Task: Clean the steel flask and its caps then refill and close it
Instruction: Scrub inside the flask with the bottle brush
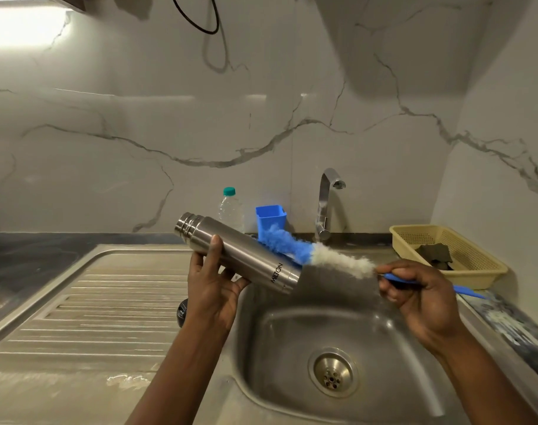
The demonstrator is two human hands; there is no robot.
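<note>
Head view: grips tilted flask [240, 253] over sink [292, 348] in left hand's [212, 289] curled fingers — pinches brush [322, 256] handle in right hand [421, 296], bristles behind flask.

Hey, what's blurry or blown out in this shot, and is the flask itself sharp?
Head view: the brush bristles smear with motion blur; the flask is sharp, its MILTON lettering readable; the picture's top-left corner is blown out by glare; a broad soft shadow lies on the wall at upper right.
</note>
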